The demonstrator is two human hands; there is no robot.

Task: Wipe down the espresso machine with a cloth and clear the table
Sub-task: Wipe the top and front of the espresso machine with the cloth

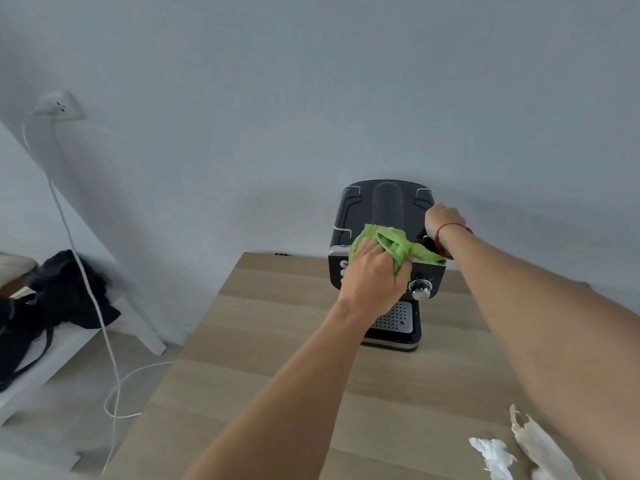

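Paper scraps (491,457) on counter (277,341), uncleared. Left hand (374,278) fingers clamped on green cloth (415,252) atop espresso machine (381,206), wiping underway; right hand (445,220) braces machine, fingers hidden.

bare forearms, red thread bracelet (453,226) at right hand (444,216).

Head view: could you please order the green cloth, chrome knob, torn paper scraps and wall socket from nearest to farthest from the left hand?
1. Green cloth, gripped by the left hand atop the espresso machine.
2. Chrome knob, just right of the hand.
3. Torn paper scraps, near right corner of the table.
4. Wall socket, far off to the left.
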